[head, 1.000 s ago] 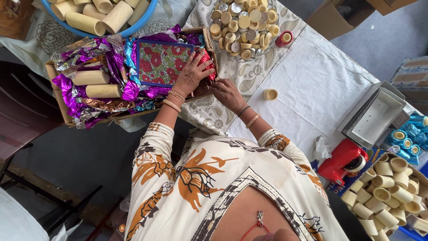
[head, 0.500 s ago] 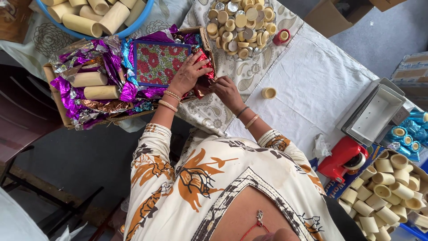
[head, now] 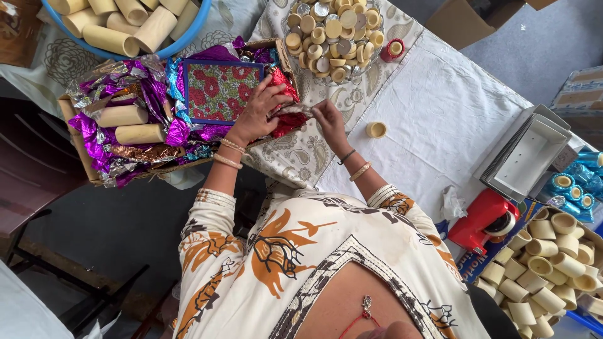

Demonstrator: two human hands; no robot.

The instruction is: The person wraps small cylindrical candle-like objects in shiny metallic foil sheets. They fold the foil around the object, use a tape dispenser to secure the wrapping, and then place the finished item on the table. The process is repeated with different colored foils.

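Head view, looking down at both my hands over the table. Left hand (head: pixel 257 113) curls its fingers on a red foil wrapper (head: pixel 284 103) at the near edge of the cardboard tray (head: pixel 75 135); right hand (head: pixel 328 119) pinches the same wrapper from the other side, fingers bent onto it. Whether a tube sits inside the foil, can't tell, it's hidden by my fingers. Tray holds crumpled purple foil (head: pixel 94 135), blue and bronze foil too, two bare cardboard tubes (head: pixel 129 124) lying side by side, and a floral red-and-green card with a blue border (head: pixel 220 91) just beside my left hand. Blue tub of tubes (head: pixel 125 25) above the tray. Clear bowl of round caps (head: pixel 333 34) past my right hand, a small red cap (head: pixel 393 49) next to it. One loose cap (head: pixel 376 129) on the white cloth near my right wrist. Far right: red tape dispenser (head: pixel 487 220), grey trays (head: pixel 524 157), box of short tubes (head: pixel 546 263), blue-foil-wrapped pieces (head: pixel 571 188).
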